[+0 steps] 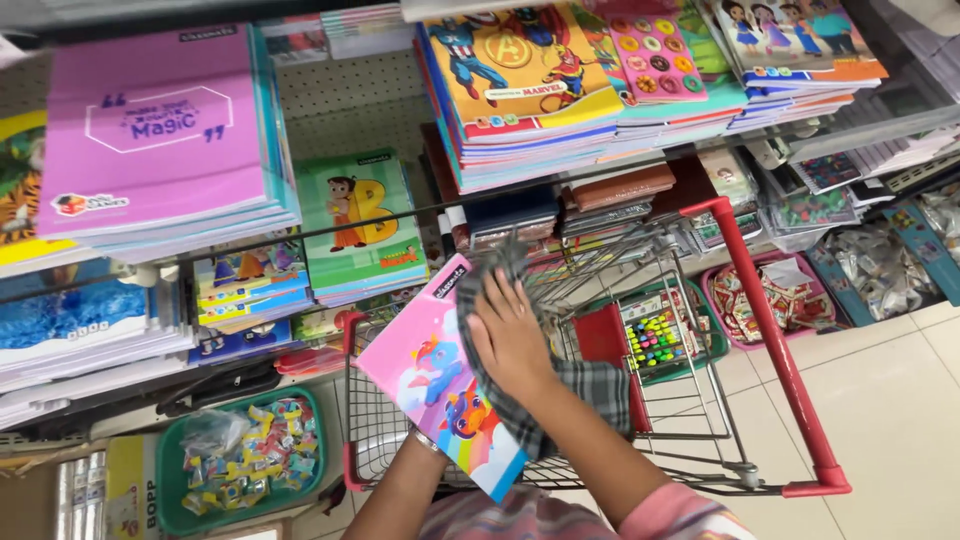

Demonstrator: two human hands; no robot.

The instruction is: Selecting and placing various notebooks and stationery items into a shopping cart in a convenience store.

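Observation:
I hold a pink notebook with a colourful cartoon cover tilted over a wire shopping cart. My left hand grips it from underneath; only the wrist shows, the fingers are hidden behind the cover. My right hand lies flat on a grey checked cloth, pressing it against the notebook's upper right edge. The cloth drapes down over my right forearm.
The cart has a red handle on the right. Shelves ahead carry stacks of notebooks: a pink stack at left, cartoon-covered stacks in the middle. A green basket of small packets stands at lower left. Tiled floor lies at right.

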